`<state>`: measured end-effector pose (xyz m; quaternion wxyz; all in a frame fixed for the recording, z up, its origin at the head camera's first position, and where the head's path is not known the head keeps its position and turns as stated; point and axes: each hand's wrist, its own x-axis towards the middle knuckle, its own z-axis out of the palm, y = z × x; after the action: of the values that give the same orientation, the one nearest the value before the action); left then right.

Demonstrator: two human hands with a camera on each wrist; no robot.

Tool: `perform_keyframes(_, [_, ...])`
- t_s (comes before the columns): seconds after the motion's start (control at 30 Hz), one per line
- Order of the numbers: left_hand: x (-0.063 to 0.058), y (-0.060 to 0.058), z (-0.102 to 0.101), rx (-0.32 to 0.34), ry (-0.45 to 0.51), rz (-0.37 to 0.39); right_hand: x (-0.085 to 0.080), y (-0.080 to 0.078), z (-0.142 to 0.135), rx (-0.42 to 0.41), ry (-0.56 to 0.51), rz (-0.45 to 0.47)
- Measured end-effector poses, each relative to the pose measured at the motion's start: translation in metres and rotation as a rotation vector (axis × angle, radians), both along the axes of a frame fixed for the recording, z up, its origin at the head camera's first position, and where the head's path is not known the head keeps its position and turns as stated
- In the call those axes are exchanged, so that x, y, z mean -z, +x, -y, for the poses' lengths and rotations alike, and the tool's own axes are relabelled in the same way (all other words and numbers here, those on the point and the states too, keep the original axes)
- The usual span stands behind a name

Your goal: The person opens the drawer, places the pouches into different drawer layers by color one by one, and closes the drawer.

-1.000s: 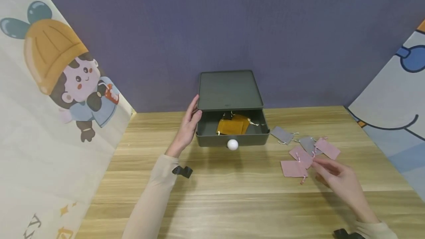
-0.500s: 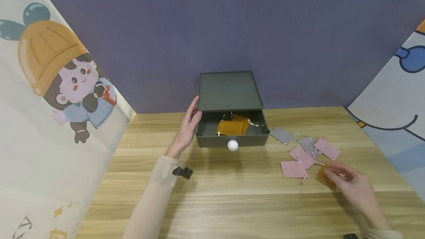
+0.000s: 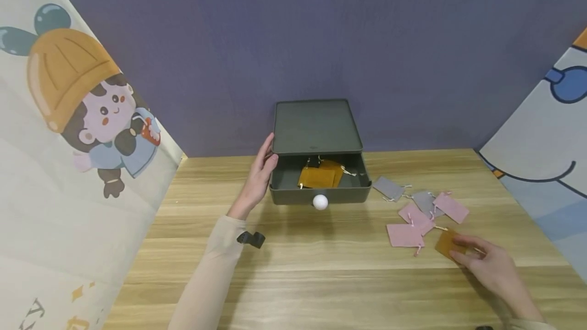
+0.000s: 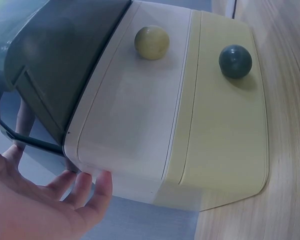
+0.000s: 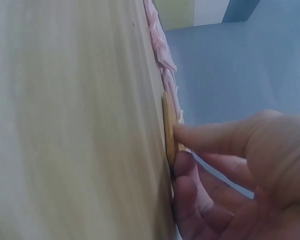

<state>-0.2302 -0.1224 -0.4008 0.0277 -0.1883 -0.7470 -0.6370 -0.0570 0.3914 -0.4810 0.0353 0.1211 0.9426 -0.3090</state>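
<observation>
My left hand lies along the left side of a dark green drawer unit, thumb at the front edge. In the left wrist view its fingertips touch the unit's side. The top drawer, with a white ball knob, is pulled out. Inside lie mustard drawstring pouches. On the table at right, my right hand pinches another mustard pouch by its near edge, its cord pointing away. The right wrist view shows this pouch edge-on at the tabletop between thumb and fingers.
Pink drawstring pouches and grey ones lie loosely overlapping right of the drawer. Below the top drawer are a white drawer and a pale yellow one, both closed. A purple-blue wall stands behind the wooden table.
My right hand has drawn the mustard pouch away from the pink pouches, toward the near right, bringing it into view flat near the tabletop. The left hand has stayed at the drawer unit.
</observation>
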Motion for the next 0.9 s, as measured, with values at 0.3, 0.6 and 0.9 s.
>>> perform_keyframes(0.3, [-0.0024,0.0035,0.0002,0.002,0.007,0.000,0.0031,0.0035,0.0030,-0.011,0.027,-0.071])
perform_keyframes(0.6, [-0.0030,0.0036,0.0021,-0.006,0.008,-0.008,0.0031,0.0003,-0.0003,-0.052,0.065,-0.066])
perform_keyframes(0.9, [-0.0060,0.0071,0.0014,-0.003,0.012,-0.003,0.0025,0.0037,-0.0016,-0.072,0.049,-0.048])
